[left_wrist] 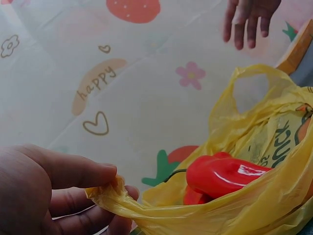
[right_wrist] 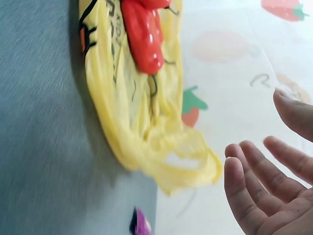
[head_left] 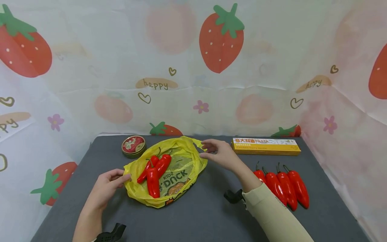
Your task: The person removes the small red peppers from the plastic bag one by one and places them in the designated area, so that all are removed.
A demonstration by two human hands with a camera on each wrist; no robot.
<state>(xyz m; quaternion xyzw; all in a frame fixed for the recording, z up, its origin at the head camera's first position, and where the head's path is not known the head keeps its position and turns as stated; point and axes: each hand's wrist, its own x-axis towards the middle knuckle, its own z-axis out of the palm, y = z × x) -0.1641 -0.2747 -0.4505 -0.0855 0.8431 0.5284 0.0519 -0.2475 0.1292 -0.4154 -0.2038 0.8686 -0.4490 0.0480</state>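
A yellow plastic bag (head_left: 193, 158) lies on the table with its mouth spread wide, and three red peppers (head_left: 153, 181) rest inside. At its left edge my left hand (head_left: 107, 185) pinches a gathered bit of the bag between thumb and fingers, seen close up in the left wrist view. My right hand (head_left: 222, 154) hovers beside the handle loop on the bag's right side. In the right wrist view its fingers (right_wrist: 274, 181) are relaxed and spread, with nothing between them and a gap to the handle.
Several more red peppers (head_left: 297, 188) lie in a row at the right, partly behind the right forearm. A yellow pasta box (head_left: 266, 147) sits at the back right. Behind the bag, at the back left, stands a round red tin (head_left: 133, 146). A strawberry-print cloth (head_left: 193, 84) hangs around the table.
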